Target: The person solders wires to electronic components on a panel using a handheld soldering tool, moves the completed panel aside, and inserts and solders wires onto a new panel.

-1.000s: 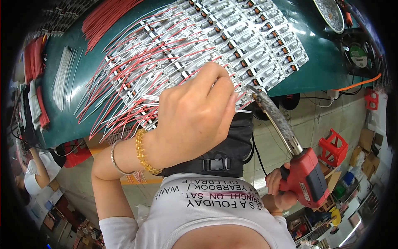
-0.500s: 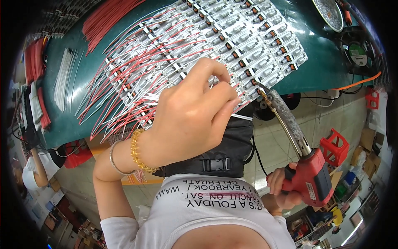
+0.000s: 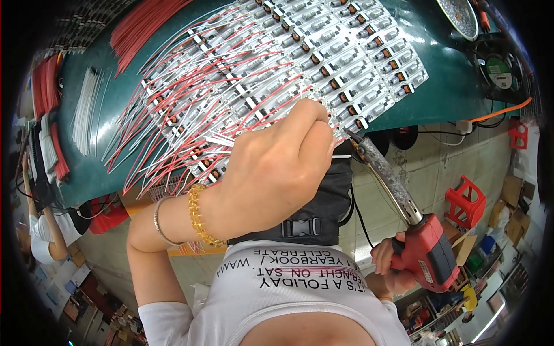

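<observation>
Red-handled soldering iron in our right hand, fist closed round grip, long axis tip toward eleven o'clock, our left hand pinching a white wire over the circuit boards.

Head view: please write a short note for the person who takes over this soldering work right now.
Left hand: closed over the near edge of the board panel; what it pinches is hidden.
Right hand: grips the red soldering iron, tip up beside the left fingers.
Panel lies on the green table. Spare red wires and white wires lie to the left.
Done: many boards on the left carry red and white wires.
Left: boards at the right show no wires.
</observation>
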### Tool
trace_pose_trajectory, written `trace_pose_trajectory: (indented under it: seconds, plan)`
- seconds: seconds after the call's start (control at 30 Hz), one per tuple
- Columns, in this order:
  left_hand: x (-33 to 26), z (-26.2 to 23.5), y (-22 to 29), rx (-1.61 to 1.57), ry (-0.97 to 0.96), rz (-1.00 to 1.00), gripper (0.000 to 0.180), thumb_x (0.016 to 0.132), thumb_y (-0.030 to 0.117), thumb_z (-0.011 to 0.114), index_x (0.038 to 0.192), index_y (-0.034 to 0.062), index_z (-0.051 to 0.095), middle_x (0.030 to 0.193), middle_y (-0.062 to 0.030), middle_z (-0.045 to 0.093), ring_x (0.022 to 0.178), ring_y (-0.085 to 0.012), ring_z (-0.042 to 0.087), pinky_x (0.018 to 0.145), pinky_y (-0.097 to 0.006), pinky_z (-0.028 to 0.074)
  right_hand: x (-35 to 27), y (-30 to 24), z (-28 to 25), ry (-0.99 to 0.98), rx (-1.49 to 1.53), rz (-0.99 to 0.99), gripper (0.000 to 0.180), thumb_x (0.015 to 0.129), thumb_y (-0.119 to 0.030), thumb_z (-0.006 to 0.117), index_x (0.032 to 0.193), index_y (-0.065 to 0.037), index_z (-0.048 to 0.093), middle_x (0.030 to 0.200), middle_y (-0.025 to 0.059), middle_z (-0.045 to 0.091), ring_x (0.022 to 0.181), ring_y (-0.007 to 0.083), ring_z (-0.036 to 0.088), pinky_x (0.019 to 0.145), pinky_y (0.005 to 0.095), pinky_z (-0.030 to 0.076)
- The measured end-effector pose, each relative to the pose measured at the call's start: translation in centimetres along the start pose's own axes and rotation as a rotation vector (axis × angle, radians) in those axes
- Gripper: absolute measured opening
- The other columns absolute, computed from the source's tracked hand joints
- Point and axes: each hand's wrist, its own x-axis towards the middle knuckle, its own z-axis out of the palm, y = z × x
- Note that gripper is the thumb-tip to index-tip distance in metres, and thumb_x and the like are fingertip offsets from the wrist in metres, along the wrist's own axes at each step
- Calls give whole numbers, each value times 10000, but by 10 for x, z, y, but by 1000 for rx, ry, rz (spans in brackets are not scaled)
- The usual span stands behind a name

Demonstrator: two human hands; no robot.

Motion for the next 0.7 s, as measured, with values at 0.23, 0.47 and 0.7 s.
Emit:
trace_pose_trajectory:
  seconds: [0.23, 0.47, 0.7]
  plan:
    - [2, 1, 1, 16, 14, -2, 119, 718, -9, 674, 776, 15, 573, 848, -66, 571, 554, -175, 563, 460, -286, 447, -4, 4, 1, 91, 16, 32, 884, 763, -671, 550, 1291, 11, 354, 490, -14, 440, 404, 113, 418, 425, 251, 356]
    - [1, 5, 2, 51, 20, 5, 119, 719, -8, 673, 772, 18, 571, 837, -60, 568, 533, -171, 553, 439, -283, 432, -6, 7, 2, 83, 59, 33, 816, 765, -657, 561, 1220, 1, 402, 496, -15, 443, 405, 113, 419, 427, 251, 357]
    - [5, 9, 3, 41, 41, 14, 130, 714, -16, 678, 765, 18, 563, 828, -60, 568, 524, -170, 552, 430, -287, 429, -1, -9, -2, 31, -73, 150, 794, 772, -642, 566, 1207, 3, 404, 487, -11, 436, 409, 115, 426, 424, 254, 350]
